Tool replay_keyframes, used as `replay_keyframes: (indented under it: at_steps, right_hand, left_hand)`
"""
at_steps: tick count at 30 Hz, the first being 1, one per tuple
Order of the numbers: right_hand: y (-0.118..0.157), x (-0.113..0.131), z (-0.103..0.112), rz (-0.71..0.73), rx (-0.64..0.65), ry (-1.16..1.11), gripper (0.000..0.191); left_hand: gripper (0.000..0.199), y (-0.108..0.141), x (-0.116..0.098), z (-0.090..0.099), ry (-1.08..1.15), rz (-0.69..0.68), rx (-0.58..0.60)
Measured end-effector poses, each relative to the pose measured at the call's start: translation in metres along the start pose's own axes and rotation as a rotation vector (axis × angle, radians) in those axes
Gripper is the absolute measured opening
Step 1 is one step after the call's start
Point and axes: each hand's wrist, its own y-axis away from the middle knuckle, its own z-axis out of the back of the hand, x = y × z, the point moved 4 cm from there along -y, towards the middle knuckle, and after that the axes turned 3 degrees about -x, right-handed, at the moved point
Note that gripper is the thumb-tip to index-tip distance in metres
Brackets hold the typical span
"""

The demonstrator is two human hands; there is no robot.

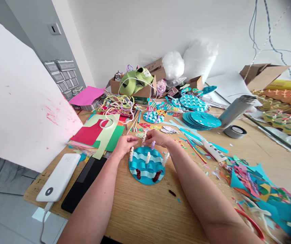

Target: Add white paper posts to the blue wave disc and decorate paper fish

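Note:
A round blue paper disc [147,169] with wavy blue strips lies on the table. White coils, such as the middle one [148,157], stand on it with a purple coil [153,145] and two dark red coils [157,176]. At the far rim, my right hand [155,138] pinches a white coil [143,137]. My left hand [125,145] is beyond the disc's left edge, above another white coil [131,154]; its thumb and fingertips are pressed together, and what they hold, if anything, is too small to tell.
A power bank [58,178] and a black tablet [84,183] lie at left. Coloured paper [88,132], stacked blue discs [201,121], a glue tube [213,150] and a metal flask [237,110] stand or lie beyond. Paper scraps [259,186] cover the right side.

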Motion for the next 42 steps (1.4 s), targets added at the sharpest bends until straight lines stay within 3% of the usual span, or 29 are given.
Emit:
replay_keyframes:
  at_steps: [9,16,42]
  right_hand:
    - [-0.001,-0.005,-0.001,-0.011,0.059,-0.018,0.029]
    - [-0.001,-0.006,-0.001,-0.008,0.069,-0.036,0.03]
    - [0.0,-0.003,-0.001,-0.036,0.051,0.004,0.029]
  left_hand:
    - [0.016,-0.006,-0.01,-0.007,-0.084,0.016,0.108]
    - [0.018,-0.011,-0.003,-0.011,-0.095,0.02,0.156]
    - [0.015,-0.016,0.005,-0.012,-0.182,0.013,0.185]
